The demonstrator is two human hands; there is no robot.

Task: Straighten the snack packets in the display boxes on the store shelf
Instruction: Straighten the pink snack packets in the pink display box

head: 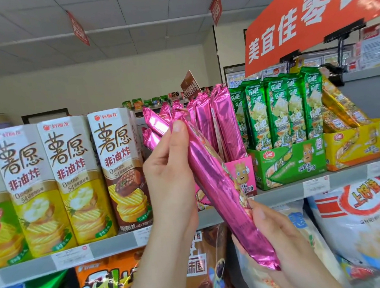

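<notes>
A long pink foil snack packet slants in front of the shelf, out of its box. My left hand grips its upper part, thumb near the top seal. My right hand holds its lower end. Behind it stands the pink display box with several pink packets; the right ones stand upright, the left ones lean over to the left. To the right, a green display box holds upright green packets, and a yellow display box holds tilted yellow packets.
Tall crisp cartons stand left of the pink box on the same grey shelf. Large snack bags fill the shelf below. An orange sign hangs over the green and yellow boxes.
</notes>
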